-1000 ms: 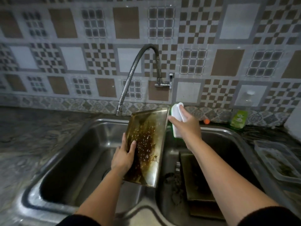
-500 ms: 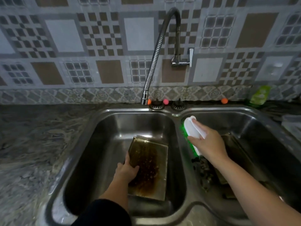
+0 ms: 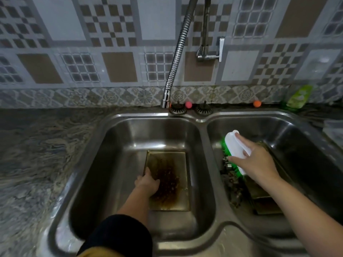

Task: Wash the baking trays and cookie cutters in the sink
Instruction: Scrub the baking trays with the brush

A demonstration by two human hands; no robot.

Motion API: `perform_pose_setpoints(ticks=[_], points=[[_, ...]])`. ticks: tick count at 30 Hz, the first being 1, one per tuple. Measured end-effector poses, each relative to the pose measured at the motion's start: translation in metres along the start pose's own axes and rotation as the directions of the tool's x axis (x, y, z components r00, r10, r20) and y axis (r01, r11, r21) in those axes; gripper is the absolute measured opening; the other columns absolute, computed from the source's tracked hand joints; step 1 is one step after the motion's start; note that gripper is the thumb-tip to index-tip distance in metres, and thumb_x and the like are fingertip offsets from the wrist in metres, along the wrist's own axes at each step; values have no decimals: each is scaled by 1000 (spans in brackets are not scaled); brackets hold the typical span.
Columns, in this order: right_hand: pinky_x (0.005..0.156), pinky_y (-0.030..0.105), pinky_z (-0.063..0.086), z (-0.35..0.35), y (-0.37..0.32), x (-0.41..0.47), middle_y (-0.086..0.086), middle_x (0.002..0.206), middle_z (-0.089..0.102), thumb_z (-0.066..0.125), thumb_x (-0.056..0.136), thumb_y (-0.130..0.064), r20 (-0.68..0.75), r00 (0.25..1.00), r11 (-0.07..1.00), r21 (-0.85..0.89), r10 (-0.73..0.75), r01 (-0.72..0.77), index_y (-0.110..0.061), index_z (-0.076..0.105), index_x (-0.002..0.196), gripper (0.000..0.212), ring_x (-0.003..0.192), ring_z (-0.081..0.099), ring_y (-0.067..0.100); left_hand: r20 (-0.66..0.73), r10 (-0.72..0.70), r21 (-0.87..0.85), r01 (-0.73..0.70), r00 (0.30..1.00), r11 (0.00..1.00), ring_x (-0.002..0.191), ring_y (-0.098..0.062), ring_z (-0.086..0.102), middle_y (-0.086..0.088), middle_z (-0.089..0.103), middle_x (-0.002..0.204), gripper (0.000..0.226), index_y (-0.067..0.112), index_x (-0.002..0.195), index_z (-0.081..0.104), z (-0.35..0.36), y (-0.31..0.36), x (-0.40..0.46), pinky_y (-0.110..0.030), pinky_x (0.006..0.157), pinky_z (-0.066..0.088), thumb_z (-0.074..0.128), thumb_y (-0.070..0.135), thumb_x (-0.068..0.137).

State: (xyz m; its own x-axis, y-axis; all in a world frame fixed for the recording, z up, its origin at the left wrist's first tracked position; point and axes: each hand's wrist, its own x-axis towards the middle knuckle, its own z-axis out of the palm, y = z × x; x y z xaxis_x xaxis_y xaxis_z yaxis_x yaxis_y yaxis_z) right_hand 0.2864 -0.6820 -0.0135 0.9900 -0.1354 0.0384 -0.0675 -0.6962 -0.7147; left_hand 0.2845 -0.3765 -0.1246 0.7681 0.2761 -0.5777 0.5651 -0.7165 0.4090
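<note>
- One stained baking tray [image 3: 173, 164] lies flat in the left basin [image 3: 130, 145]; left hand [image 3: 148, 182] fingers grip its 9 o'clock edge.
- One scrub brush [image 3: 234, 147], right hand [image 3: 257, 162] fingers curled round it, above the right basin [image 3: 297, 138].
- A second tray [image 3: 263, 193] lies there.
- Two strainer plugs [image 3: 177, 110] at 12 o'clock.

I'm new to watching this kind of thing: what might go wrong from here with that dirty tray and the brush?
The left hand holds only one edge of the greasy tray, so scrubbing might make it slide. The right hand holds the brush above the other basin, over a second tray; a drop could splash.
</note>
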Motion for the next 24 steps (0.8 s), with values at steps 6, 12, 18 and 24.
perform_pose_setpoints(ticks=[6, 12, 18, 24], points=[[89, 33, 44, -17, 8, -6, -1, 138, 53, 74, 76, -23, 23, 1000, 995, -104, 9, -6, -39, 42, 141, 74, 121, 53, 24, -111, 242, 73, -235, 964, 969, 141, -34, 21, -8, 24, 155, 55, 25, 150, 26, -3, 53, -31, -47, 113, 26, 43, 34, 99], [93, 36, 45, -58, 31, -1, 0, 140, 52, 70, 79, -27, 36, 999, 985, -170, 35, -28, -42, 37, 142, 73, 121, 52, 24, -206, 416, 97, -405, 886, 909, 134, -29, 28, -4, 33, 146, 41, 28, 137, 47, 21, 139, -62, -45, 106, 34, 47, 31, 96], [90, 35, 49, -115, 78, 20, -4, 144, 48, 71, 79, -26, 43, 999, 987, -161, 25, -18, -42, 38, 143, 74, 119, 53, 22, -400, 462, 167, -433, 791, 886, 126, -28, 35, -7, 32, 137, 48, 25, 139, 41, 79, 214, -93, -41, 102, 41, 53, 26, 93], [97, 36, 45, -172, 135, 51, -3, 144, 48, 79, 75, -28, 65, 998, 979, -200, -11, 24, -36, 39, 143, 80, 128, 48, 22, -161, 359, 30, -359, 919, 933, 122, -30, 47, -8, 39, 139, 44, 25, 137, 45, 157, 255, -90, -45, 99, 45, 51, 18, 93]])
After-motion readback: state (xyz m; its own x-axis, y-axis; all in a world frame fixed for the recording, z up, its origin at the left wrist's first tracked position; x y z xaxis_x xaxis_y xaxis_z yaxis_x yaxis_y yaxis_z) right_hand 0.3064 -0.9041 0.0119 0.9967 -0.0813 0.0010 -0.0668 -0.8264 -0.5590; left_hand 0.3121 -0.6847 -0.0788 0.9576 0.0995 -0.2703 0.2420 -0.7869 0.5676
